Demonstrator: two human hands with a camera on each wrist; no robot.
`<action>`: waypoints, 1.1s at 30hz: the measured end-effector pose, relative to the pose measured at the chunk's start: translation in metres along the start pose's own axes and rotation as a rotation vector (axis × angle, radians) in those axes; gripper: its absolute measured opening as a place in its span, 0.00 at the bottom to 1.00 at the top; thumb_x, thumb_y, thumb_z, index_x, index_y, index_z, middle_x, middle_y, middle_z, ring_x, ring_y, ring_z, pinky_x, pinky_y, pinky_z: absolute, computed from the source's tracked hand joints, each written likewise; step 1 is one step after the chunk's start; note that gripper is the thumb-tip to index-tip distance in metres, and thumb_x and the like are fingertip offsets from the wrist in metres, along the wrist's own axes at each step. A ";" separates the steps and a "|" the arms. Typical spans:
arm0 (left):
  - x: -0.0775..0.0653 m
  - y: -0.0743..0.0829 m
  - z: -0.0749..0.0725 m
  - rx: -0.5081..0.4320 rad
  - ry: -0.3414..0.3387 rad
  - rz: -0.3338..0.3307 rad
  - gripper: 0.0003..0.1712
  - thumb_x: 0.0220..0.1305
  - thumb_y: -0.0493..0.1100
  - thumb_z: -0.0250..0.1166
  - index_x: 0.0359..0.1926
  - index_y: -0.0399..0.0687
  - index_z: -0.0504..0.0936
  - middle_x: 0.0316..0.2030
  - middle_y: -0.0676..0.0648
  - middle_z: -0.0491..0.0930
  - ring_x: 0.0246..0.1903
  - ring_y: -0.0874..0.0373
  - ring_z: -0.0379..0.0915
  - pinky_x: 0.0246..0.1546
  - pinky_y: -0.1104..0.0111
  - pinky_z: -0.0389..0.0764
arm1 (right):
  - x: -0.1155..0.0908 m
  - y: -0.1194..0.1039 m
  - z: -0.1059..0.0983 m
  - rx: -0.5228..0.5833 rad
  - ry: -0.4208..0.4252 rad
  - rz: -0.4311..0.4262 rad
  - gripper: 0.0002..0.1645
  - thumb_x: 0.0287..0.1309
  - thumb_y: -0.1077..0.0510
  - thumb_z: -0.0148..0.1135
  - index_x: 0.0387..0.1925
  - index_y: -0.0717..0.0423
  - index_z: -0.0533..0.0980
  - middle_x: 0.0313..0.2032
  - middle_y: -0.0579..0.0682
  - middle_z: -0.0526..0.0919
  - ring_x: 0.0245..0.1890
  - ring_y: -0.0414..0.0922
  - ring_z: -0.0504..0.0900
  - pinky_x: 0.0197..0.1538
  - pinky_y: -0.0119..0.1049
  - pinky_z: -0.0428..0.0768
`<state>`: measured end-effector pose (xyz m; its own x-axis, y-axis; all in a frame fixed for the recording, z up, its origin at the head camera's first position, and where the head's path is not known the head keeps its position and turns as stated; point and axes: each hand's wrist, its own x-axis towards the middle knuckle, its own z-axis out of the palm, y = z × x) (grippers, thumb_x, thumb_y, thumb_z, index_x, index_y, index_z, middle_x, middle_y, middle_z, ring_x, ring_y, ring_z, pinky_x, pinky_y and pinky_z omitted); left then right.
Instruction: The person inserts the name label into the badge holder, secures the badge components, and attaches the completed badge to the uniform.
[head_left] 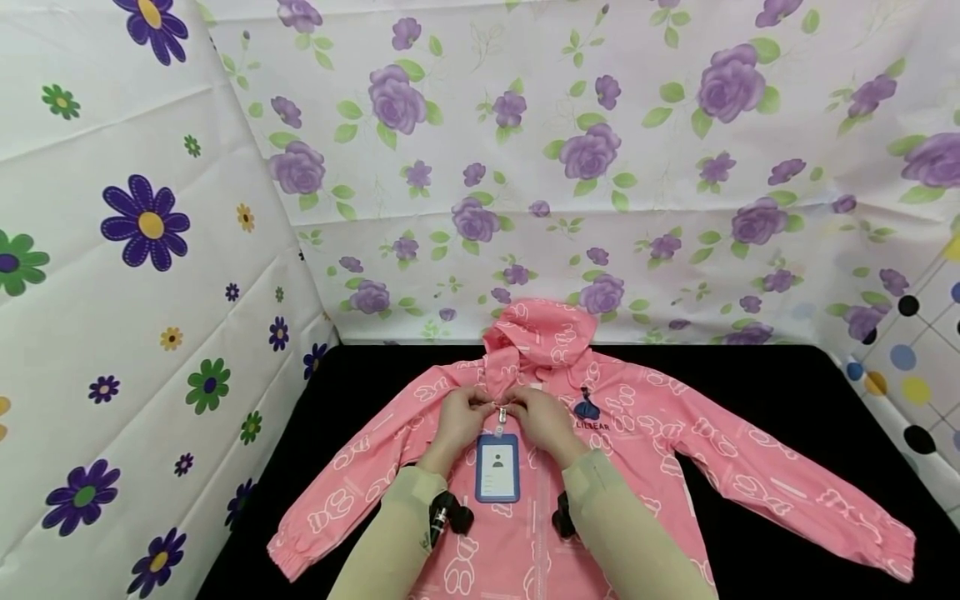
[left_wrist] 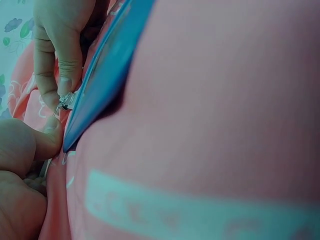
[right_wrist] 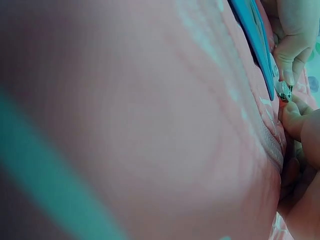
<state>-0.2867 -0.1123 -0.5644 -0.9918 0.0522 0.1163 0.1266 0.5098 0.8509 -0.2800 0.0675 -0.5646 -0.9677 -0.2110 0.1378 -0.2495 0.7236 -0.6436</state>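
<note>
A pink hooded jacket (head_left: 630,467) with white bear outlines lies spread out, sleeves to both sides. On its chest rests a blue-framed ID badge (head_left: 497,468), hanging from a small metal badge clip (head_left: 502,414) by a clear strap. My left hand (head_left: 460,421) pinches the clip from the left, just below the collar. From the other side, my right hand (head_left: 542,419) pinches it too, thumb and forefinger close to the left fingertips. A thin bit of metal on the clip (left_wrist: 65,101) shows between the thumbs. Whether the fingers also grip jacket fabric is hard to tell.
The jacket lies on a black tabletop (head_left: 750,375). Its hood (head_left: 542,333) reaches the flower-printed backdrop (head_left: 465,167) behind. Another printed sheet (head_left: 247,333) stands along the left side. A dark blue embroidered figure (head_left: 587,407) sits right of the right hand.
</note>
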 end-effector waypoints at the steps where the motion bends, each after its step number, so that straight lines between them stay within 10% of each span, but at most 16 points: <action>1: 0.000 0.000 0.000 0.002 -0.001 0.001 0.02 0.69 0.33 0.73 0.40 0.37 0.90 0.34 0.47 0.86 0.32 0.58 0.80 0.37 0.66 0.83 | 0.000 0.000 0.000 0.000 -0.002 0.000 0.07 0.76 0.54 0.66 0.48 0.40 0.87 0.48 0.45 0.89 0.52 0.51 0.86 0.58 0.54 0.82; 24: 0.002 0.001 0.001 -0.053 -0.044 0.010 0.02 0.70 0.33 0.72 0.41 0.38 0.90 0.37 0.45 0.87 0.37 0.57 0.83 0.40 0.64 0.85 | -0.003 0.003 -0.002 0.058 0.005 0.063 0.07 0.77 0.52 0.65 0.49 0.39 0.87 0.50 0.44 0.89 0.54 0.50 0.86 0.58 0.54 0.83; 33: -0.003 0.000 -0.023 -0.166 -0.152 -0.040 0.21 0.75 0.40 0.69 0.65 0.41 0.83 0.53 0.42 0.85 0.51 0.50 0.81 0.52 0.60 0.83 | -0.010 0.007 -0.015 0.154 -0.007 0.003 0.14 0.75 0.55 0.67 0.58 0.48 0.85 0.48 0.46 0.88 0.47 0.44 0.84 0.56 0.48 0.83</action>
<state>-0.2836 -0.1320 -0.5530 -0.9853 0.1703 0.0129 0.0754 0.3662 0.9275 -0.2730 0.0839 -0.5593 -0.9682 -0.2136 0.1307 -0.2372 0.6152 -0.7519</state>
